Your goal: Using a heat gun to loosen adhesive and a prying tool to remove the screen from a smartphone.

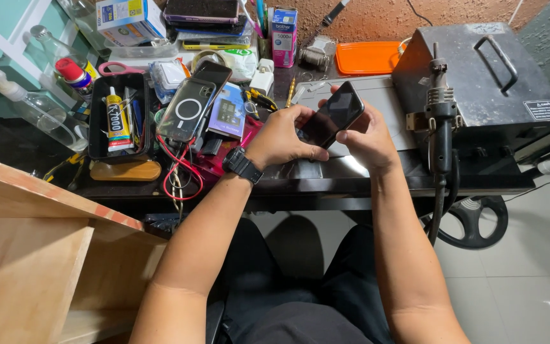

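Slim black glossy smartphone (333, 114) pinched between both hands, just left of the dark metal box (479, 76).
Long axis tilted up-right; left hand (281, 137) clamped on lower end, right hand (367, 137) gripping the side, equally near.

Both forearms are bare to the elbow, with no sleeves in view. The left wrist carries a black watch (242, 164) with a chunky, ridged band and a dark square case. The left hand (282, 137) and right hand (367, 137) wear no rings or gloves that can be seen. The legs are in dark, near-black trousers (300, 286) of plain fabric with soft folds at the knees.
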